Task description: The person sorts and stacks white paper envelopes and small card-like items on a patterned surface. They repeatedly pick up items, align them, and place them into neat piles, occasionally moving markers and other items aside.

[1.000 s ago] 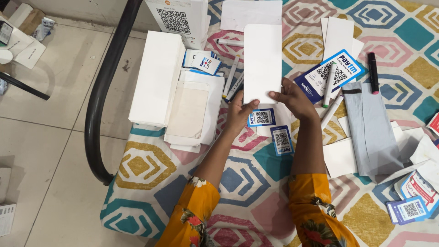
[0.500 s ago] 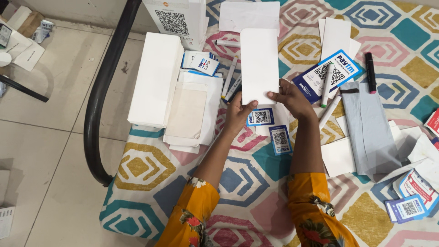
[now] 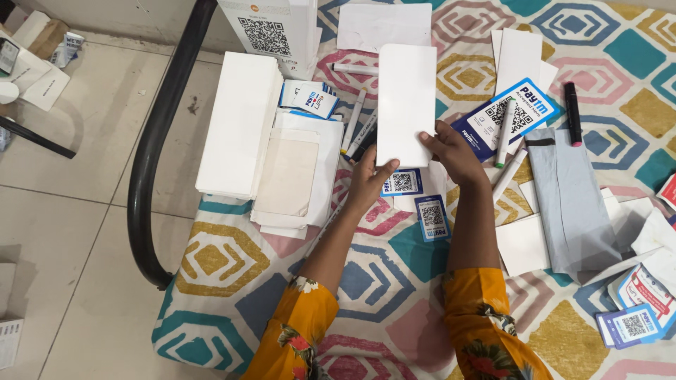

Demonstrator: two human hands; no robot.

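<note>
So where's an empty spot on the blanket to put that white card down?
Free patches: the blanket below the white stack and left of the left hand, and the stretch between the two orange sleeves. It is crowded around the white card, with markers, code stickers and the grey pouch.

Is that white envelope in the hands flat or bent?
Flat: the envelope shows straight edges, pinched at its lower corners by left hand and right hand.
</note>
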